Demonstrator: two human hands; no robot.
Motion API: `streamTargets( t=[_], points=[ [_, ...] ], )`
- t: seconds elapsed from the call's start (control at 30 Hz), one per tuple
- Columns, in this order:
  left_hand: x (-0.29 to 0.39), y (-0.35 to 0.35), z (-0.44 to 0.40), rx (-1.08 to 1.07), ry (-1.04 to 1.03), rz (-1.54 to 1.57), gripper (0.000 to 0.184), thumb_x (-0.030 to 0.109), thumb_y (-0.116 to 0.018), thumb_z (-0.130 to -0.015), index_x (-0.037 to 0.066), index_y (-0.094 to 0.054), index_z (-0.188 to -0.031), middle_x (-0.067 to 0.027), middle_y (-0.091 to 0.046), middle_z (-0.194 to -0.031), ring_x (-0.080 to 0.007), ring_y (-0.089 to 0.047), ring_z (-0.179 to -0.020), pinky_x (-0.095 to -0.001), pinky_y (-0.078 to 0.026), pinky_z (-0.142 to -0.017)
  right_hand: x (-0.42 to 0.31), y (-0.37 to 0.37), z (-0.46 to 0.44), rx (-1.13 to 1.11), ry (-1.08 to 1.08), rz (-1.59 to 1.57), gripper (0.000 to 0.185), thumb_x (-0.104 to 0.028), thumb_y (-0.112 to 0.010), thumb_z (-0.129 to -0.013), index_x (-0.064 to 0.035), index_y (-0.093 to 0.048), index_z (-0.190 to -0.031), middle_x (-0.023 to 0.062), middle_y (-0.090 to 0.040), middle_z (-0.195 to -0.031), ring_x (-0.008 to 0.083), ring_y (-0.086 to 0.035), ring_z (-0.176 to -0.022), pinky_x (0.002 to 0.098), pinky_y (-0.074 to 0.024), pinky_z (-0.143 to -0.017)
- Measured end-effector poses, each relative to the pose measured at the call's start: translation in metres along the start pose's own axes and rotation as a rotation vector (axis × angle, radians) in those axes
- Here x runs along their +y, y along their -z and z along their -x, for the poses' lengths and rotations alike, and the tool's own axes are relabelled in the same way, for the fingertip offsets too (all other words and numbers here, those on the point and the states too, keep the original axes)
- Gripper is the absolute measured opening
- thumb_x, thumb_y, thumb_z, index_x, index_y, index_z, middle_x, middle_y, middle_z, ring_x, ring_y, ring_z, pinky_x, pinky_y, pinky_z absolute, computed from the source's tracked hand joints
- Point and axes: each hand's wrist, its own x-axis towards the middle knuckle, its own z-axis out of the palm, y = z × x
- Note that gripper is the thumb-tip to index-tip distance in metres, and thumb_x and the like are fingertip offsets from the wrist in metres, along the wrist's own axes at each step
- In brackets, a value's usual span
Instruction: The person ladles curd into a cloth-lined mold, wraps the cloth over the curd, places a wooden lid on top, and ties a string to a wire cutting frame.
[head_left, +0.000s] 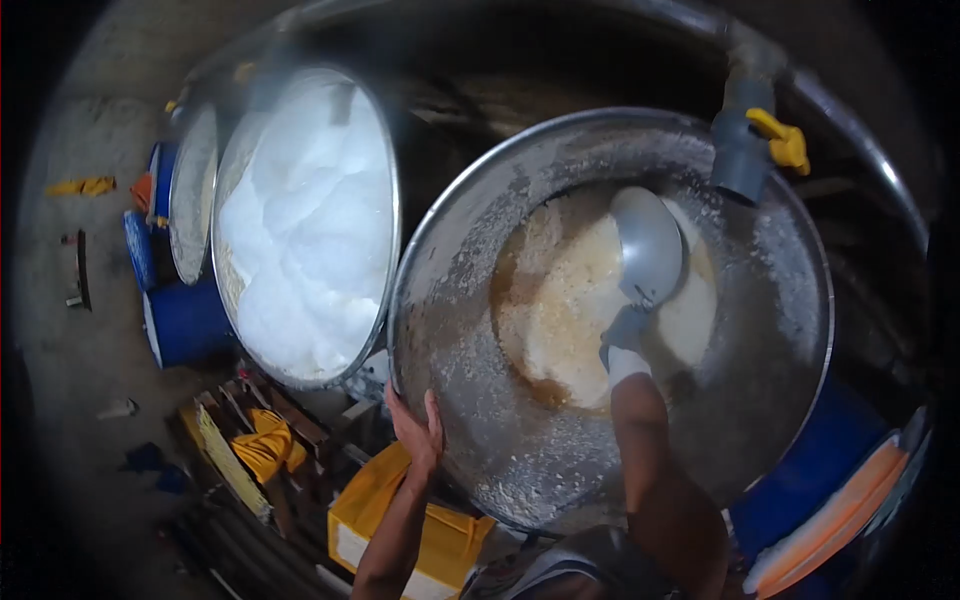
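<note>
A large round metal vat (460, 290) with residue on its walls holds a pale, foamy liquid (570, 320) at its bottom. My right hand (625, 335), in a grey glove with a white cuff, reaches down inside the vat and grips a round metal scoop (648, 245). The scoop lies over the liquid, on its right part. Bare, my left hand (416, 428) rests against the vat's lower left rim with its fingers spread and holds nothing.
Left of the vat stands another large vessel (392, 240) heaped with white material (310, 220). A grey pipe (740, 150) with a yellow valve handle (782, 143) hangs over the right rim. Blue barrels (190, 322) and a yellow box (440, 545) stand around.
</note>
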Motion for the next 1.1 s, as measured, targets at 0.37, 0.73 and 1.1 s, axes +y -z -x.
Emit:
streamTargets(
  t=[0.37,0.73,1.1],
  points=[
    [-0.004,-0.004,-0.001,0.002,-0.012,-0.034,0.076,0.023,-0.068,-0.098,-0.004,-0.027,-0.157,-0.0299,-0.05,-0.142,-0.0417,-0.053,-0.13,-0.0468,-0.041,-0.111,0.022,-0.035,-0.049,-0.402,-0.197,0.118,0.02,-0.024,-0.07,-0.093,-0.014,-0.063,-0.077,-0.0005,-0.058,-0.062,0.0141,-0.052,-0.048,0.0315,-0.0369,-0.041],
    [-0.015,0.005,0.0,0.004,-0.048,0.094,0.081,0.028,-0.072,-0.098,-0.005,-0.028,-0.157,-0.0332,-0.043,-0.153,-0.0505,-0.049,-0.135,-0.0504,-0.042,-0.111,-0.006,0.03,0.209,-0.527,-0.203,0.367,0.019,-0.025,-0.069,-0.095,-0.012,-0.063,-0.082,0.0008,-0.059,-0.062,0.0137,-0.052,-0.048,0.0303,-0.0374,-0.042],
    [-0.138,0.029,0.148,-0.115,0.205,0.602,0.065,0.046,-0.06,-0.103,0.001,-0.049,-0.149,-0.0249,-0.051,-0.15,-0.0433,-0.056,-0.131,-0.045,-0.046,-0.109,0.026,0.132,0.389,-0.323,-0.528,0.552,0.016,-0.023,-0.07,-0.096,-0.0112,-0.066,-0.086,-0.0007,-0.058,-0.065,0.0128,-0.054,-0.046,0.0299,-0.0439,-0.04]
  ],
)
